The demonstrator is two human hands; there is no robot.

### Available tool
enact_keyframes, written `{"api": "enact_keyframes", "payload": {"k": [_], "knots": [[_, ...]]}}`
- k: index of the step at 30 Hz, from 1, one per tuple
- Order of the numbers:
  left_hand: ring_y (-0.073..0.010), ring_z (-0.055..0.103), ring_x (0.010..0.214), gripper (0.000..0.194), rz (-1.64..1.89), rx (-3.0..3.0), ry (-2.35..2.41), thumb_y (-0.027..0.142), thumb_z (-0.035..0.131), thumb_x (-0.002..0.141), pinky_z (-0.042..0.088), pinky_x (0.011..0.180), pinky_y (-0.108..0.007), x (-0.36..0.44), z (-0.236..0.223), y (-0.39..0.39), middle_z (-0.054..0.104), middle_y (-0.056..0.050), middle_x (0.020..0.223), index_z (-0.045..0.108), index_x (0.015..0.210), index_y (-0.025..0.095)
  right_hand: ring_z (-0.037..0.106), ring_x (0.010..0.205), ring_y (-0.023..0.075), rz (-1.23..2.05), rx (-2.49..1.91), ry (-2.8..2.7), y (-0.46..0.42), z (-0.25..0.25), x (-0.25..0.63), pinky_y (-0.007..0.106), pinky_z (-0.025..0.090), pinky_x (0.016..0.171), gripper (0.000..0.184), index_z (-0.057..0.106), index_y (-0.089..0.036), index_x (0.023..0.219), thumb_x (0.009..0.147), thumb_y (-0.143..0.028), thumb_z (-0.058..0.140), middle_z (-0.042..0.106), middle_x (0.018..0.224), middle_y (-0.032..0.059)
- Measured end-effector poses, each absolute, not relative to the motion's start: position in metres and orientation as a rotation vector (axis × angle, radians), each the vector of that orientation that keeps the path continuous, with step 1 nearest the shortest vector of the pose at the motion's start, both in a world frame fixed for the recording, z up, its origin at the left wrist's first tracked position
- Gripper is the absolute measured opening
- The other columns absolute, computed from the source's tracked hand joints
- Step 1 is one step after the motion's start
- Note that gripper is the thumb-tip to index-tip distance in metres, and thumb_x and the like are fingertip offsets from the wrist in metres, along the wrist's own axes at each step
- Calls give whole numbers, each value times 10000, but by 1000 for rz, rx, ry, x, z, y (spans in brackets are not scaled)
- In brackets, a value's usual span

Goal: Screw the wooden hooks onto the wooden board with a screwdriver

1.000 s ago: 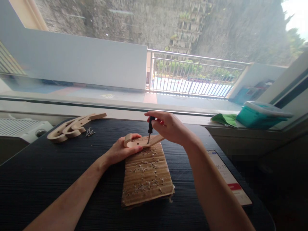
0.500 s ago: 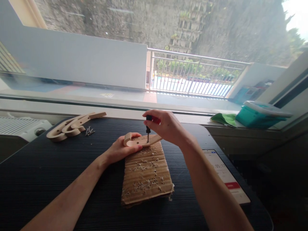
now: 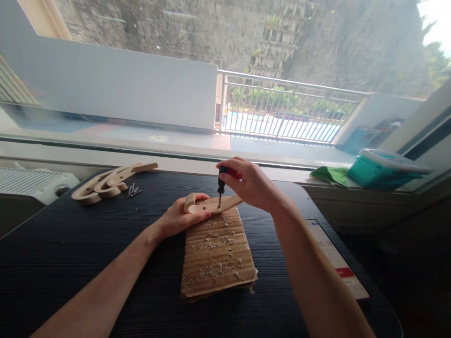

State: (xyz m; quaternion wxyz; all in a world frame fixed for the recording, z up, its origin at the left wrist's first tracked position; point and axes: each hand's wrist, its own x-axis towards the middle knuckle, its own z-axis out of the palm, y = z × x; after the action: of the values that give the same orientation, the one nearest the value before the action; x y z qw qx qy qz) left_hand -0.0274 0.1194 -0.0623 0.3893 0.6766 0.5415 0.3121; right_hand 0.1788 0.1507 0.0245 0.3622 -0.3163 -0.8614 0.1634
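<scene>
My left hand (image 3: 179,217) grips the curled end of a wooden hook (image 3: 211,206), pressing it onto a cardboard block (image 3: 218,253) dotted with holes. My right hand (image 3: 248,183) is wrapped round the black and red handle of a screwdriver (image 3: 221,185). The screwdriver stands nearly upright, its tip at a screw hole in the wooden hook. A second hole shows dark, closer to my left hand. The hook's far end lies partly behind my right hand.
More wooden hooks (image 3: 88,191) lie at the table's back left, with several screws (image 3: 133,190) beside them. A phone (image 3: 340,258) with a running timer lies on the right. A green cloth (image 3: 329,175) and a teal box (image 3: 384,171) sit on the window ledge.
The whole view has shifted slightly to the right. The screwdriver leans a little more, its tip still at the same hole, and my right fingers have shifted on its handle.
</scene>
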Motion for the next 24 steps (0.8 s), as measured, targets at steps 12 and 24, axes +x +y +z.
{"api": "enact_keyframes", "payload": {"k": [12,24], "knots": [[-272,604,1087,613,789,1739,1376,532,648,680,511,892,-327,-28,-62,119,671,-55,1141,567,1181,190,541,763,108,470,-817,-2244,146,27,180,260,427,701,308,626,-145,1127,890,-223,444,609,1008,75],[-270,614,1056,633,772,1741,1396,533,649,680,511,875,-335,-28,-63,119,671,-65,1123,557,1194,175,561,808,135,448,-811,-2232,144,28,178,276,425,715,300,647,-129,1099,878,-210,460,647,980,80]]}}
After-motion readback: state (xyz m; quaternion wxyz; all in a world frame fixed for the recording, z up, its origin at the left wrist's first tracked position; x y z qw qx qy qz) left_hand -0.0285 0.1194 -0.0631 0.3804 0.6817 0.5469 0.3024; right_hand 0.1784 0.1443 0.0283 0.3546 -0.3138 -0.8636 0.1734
